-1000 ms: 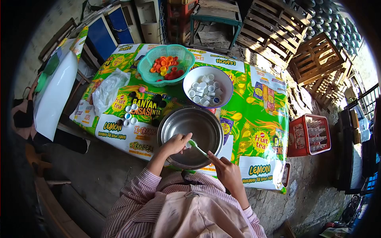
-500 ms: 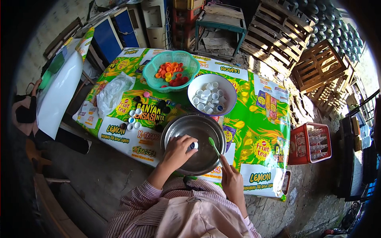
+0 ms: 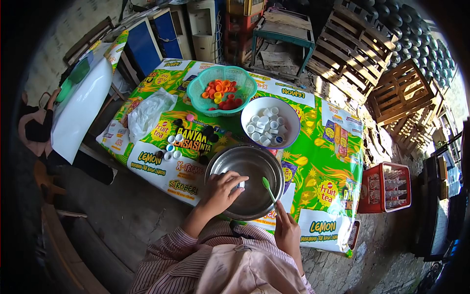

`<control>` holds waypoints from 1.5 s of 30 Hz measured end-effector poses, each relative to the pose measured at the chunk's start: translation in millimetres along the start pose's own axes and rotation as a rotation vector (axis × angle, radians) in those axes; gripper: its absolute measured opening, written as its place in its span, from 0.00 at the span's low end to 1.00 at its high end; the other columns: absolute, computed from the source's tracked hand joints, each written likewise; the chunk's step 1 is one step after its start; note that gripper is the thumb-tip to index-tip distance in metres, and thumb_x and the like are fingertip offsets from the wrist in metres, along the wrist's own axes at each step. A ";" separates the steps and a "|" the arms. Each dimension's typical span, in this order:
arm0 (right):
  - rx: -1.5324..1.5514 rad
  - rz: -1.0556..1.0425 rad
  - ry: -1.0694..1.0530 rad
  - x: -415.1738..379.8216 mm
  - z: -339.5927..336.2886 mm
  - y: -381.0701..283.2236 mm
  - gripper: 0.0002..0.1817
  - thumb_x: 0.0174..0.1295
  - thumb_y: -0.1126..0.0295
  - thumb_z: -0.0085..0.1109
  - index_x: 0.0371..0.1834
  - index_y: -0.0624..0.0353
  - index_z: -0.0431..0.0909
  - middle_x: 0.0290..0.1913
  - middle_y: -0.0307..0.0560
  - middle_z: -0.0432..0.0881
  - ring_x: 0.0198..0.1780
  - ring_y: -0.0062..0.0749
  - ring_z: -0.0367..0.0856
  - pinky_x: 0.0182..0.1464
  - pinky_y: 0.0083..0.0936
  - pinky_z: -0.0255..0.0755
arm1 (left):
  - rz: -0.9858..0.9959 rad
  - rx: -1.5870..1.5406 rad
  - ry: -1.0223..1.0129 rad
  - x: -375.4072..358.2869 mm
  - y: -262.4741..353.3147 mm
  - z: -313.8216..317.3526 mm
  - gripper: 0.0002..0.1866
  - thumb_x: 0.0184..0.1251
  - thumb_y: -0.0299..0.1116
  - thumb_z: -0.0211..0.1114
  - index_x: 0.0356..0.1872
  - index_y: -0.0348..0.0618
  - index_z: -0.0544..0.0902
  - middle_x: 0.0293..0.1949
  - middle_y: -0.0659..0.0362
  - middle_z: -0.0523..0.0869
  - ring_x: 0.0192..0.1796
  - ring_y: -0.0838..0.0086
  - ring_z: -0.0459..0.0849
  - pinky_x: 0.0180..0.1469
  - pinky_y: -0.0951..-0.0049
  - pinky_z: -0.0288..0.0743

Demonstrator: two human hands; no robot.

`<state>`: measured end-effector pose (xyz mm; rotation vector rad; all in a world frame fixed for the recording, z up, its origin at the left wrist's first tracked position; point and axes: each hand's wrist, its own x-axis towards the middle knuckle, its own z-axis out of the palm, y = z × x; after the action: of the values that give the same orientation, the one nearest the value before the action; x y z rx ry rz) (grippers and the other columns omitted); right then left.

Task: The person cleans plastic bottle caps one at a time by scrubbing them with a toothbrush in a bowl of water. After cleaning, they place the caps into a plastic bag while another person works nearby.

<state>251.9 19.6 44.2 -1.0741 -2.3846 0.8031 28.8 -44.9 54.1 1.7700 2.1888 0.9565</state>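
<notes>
My left hand (image 3: pixel 223 191) reaches into a steel basin (image 3: pixel 247 166) at the table's near edge and grips a small white bottle cap (image 3: pixel 241 184) in its fingertips. My right hand (image 3: pixel 286 230) holds a green toothbrush (image 3: pixel 268 188) by the handle, its head raised over the basin's right rim, a little apart from the cap. Behind the basin stands a white bowl (image 3: pixel 289 110) with several white caps, and to its left a teal basket (image 3: pixel 196 95) of orange and red caps.
Loose white and dark caps (image 3: pixel 171 147) lie on the green printed tablecloth (image 3: pixel 313 161) left of the basin, beside a crumpled clear plastic bag (image 3: pixel 149 112). A red bottle crate (image 3: pixel 384 188) sits on the ground at right. Wooden pallets (image 3: pixel 350 46) stack behind.
The toothbrush has lifted off the cap and swung to the right, its head now upright over the rim. My left hand has dipped deeper into the basin with the cap.
</notes>
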 end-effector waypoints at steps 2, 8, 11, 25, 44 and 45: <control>-0.002 0.033 -0.012 0.0 3.1 -0.6 0.24 0.62 0.72 0.51 0.62 0.44 0.67 0.25 0.49 0.76 0.22 0.44 0.76 0.24 0.39 0.68 | 0.027 0.140 -0.080 -12.7 -18.9 7.6 0.15 0.57 0.37 0.63 0.47 0.53 0.80 0.42 0.66 0.80 0.43 0.71 0.77 0.50 0.67 0.60; -0.013 0.086 -0.086 -7.0 6.5 0.3 0.23 0.62 0.71 0.51 0.62 0.44 0.67 0.27 0.52 0.77 0.25 0.48 0.78 0.27 0.41 0.70 | 0.047 0.036 -0.076 -14.2 -8.5 2.0 0.12 0.56 0.36 0.64 0.43 0.51 0.81 0.41 0.64 0.80 0.46 0.71 0.76 0.55 0.65 0.60; -0.068 0.136 -0.158 -6.4 -0.6 0.1 0.23 0.62 0.71 0.50 0.62 0.46 0.67 0.31 0.56 0.79 0.29 0.52 0.79 0.30 0.42 0.71 | 0.078 0.163 -0.134 -14.3 -14.7 5.2 0.10 0.56 0.36 0.65 0.39 0.50 0.80 0.41 0.64 0.81 0.45 0.70 0.77 0.55 0.65 0.61; -0.020 0.155 -0.159 -12.8 12.1 6.7 0.23 0.63 0.67 0.48 0.63 0.46 0.65 0.32 0.57 0.79 0.30 0.54 0.79 0.31 0.44 0.72 | -0.011 -0.101 0.050 51.3 -15.1 0.9 0.07 0.58 0.34 0.63 0.32 0.43 0.77 0.35 0.59 0.81 0.41 0.64 0.80 0.45 0.67 0.68; 0.053 0.176 -0.114 -8.4 5.5 7.7 0.22 0.62 0.72 0.49 0.62 0.51 0.67 0.35 0.57 0.80 0.31 0.52 0.80 0.32 0.42 0.72 | -0.299 0.256 0.563 6.6 -161.4 -20.9 0.17 0.54 0.26 0.61 0.47 0.43 0.76 0.45 0.54 0.77 0.47 0.61 0.74 0.51 0.63 0.67; 0.083 0.163 -0.087 -6.0 5.6 7.1 0.22 0.63 0.72 0.49 0.62 0.51 0.67 0.35 0.57 0.80 0.31 0.52 0.79 0.32 0.41 0.71 | -0.321 0.384 0.555 -6.2 -165.1 -28.7 0.17 0.51 0.25 0.62 0.46 0.44 0.76 0.44 0.54 0.77 0.47 0.58 0.74 0.52 0.60 0.66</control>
<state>256.3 16.9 34.7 -1.2346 -2.3334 1.0155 -118.7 -76.3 -19.2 1.3053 3.0629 1.1008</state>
